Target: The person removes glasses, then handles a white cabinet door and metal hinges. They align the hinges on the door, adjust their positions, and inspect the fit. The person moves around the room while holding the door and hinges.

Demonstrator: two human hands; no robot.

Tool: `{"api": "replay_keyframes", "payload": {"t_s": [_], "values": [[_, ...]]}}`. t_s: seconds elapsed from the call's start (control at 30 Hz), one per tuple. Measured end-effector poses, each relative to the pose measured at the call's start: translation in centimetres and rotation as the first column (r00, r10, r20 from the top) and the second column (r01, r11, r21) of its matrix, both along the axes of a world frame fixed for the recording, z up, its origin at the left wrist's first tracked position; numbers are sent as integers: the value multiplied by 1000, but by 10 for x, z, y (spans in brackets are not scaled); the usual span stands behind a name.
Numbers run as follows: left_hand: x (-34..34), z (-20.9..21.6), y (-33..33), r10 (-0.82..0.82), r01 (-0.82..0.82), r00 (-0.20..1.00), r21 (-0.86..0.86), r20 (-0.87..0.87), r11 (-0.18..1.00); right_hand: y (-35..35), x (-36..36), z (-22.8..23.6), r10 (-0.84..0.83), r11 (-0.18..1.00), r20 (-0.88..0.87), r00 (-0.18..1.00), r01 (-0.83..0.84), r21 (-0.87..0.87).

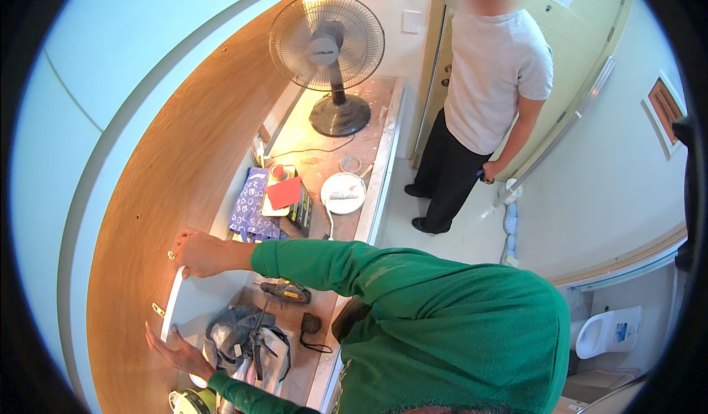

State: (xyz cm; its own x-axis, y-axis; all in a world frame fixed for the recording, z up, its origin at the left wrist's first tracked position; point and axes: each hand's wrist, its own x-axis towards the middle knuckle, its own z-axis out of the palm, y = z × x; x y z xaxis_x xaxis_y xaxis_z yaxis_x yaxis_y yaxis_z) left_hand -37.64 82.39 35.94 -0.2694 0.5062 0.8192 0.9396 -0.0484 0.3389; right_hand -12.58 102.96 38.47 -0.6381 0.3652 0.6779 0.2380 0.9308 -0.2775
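Note:
A white board (174, 305) stands edge-on against the wood panel at the left. My right hand (203, 255) is closed around its upper end, beside a small brass-coloured metal fitting (171, 255). Lower down, my left hand (179, 353) lies against the board's lower end with its fingers stretched and spread, the thumb apart. A second brass-coloured fitting (158, 310) sits on the wood between the two hands. Beneath the board are a dark cordless drill (285, 291) and a grey cloth bag (240, 336). The board's far side is hidden.
Along the counter stand a black fan (339, 112), a white plate (352, 206) with a paint roller, a red-topped box (295, 215) and a blue patterned bag (251, 204). A round black object (311, 323) lies near the drill. Another person (487, 82) stands by the door.

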Motion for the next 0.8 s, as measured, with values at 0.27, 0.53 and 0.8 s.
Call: {"api": "replay_keyframes", "payload": {"t_s": [0.27, 0.53, 0.8], "values": [[-13, 47, 1, -303, 334, 943, -389, 141, 859, -5, 37, -4, 54, 989, -147, 988, -73, -127], [0, 61, 3, -254, 284, 959, -387, 129, 877, -3, 35, -13, 77, 978, -115, 990, -97, -184], [6, 57, 18, -222, 246, 969, -370, 106, 896, -3, 41, -14, 96, 970, -196, 976, -136, -201]]}}
